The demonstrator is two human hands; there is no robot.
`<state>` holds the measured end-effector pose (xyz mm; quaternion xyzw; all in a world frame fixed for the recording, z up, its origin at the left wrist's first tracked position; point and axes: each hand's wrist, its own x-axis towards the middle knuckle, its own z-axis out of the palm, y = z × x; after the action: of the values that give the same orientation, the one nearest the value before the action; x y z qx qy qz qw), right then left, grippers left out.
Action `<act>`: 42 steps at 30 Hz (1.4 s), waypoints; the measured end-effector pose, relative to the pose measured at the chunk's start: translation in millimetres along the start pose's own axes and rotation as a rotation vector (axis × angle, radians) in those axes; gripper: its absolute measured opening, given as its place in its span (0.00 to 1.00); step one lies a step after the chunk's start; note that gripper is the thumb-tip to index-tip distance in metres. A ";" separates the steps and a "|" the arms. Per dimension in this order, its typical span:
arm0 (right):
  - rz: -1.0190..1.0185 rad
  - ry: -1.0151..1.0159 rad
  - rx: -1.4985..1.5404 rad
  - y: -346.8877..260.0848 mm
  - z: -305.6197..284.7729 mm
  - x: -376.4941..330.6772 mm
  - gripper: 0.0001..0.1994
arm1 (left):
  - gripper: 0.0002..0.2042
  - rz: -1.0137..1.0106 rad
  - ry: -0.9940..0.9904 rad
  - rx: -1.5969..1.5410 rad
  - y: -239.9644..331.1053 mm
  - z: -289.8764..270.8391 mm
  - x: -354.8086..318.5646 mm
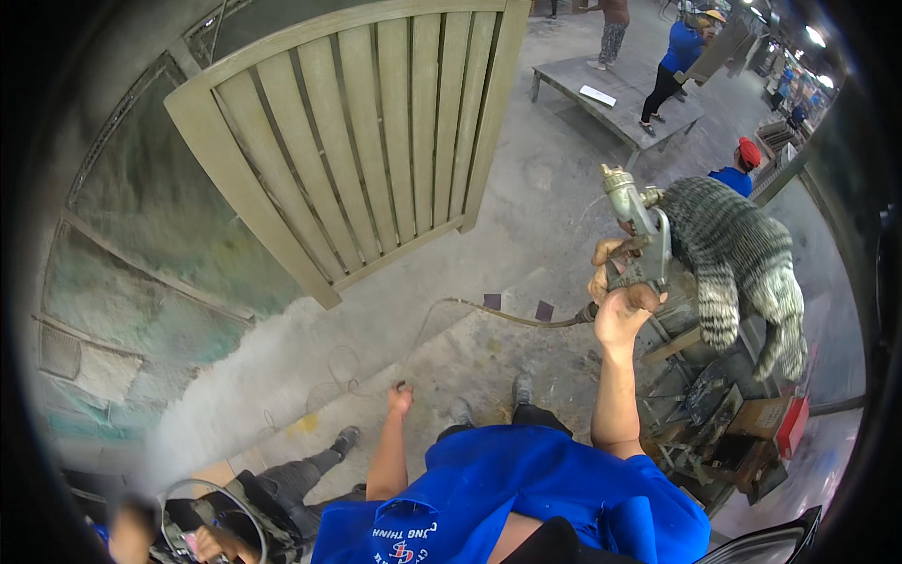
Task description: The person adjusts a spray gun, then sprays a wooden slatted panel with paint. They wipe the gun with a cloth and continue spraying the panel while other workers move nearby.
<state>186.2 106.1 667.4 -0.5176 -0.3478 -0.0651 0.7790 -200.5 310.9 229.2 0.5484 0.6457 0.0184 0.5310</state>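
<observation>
My right hand [620, 318], bare, is raised at the right and closed around a metal spray gun [627, 199]. From the gun's lower end a hose [526, 322] curves away to the left. Close beside the gun is a grey knitted glove [738, 249] with its fingers downward; whether a hand is inside it I cannot tell. My left hand [401, 399] is low in front of me, closed around something small and dark that I cannot make out. Beyond it a slatted, olive-beige wooden panel [366, 132] stands tilted at the upper left.
White mist [230, 395] drifts at the left before a stained wall [160, 216]. Another person's legs [296, 470] and hand [216, 543] show at lower left. Cartons [759, 416] and clutter lie at right. Farther off, people stand on a low grey platform [587, 80].
</observation>
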 end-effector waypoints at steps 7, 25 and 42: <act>0.418 -0.182 -0.174 73.4 -34.5 -21.9 0.41 | 0.29 -0.027 -0.025 -0.020 3.3 72.4 -37.3; 0.605 -0.300 -0.108 176.3 -104.9 -0.2 0.44 | 0.27 -0.300 -0.042 0.010 -98.3 176.7 -123.0; 0.372 -0.347 -0.205 205.6 -126.0 -8.7 0.28 | 0.29 -0.209 0.086 -0.171 12.1 200.0 -91.4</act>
<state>334.3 90.2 477.6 -0.6521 -0.3667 0.1338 0.6499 -66.1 137.5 210.4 0.4297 0.7174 0.0413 0.5468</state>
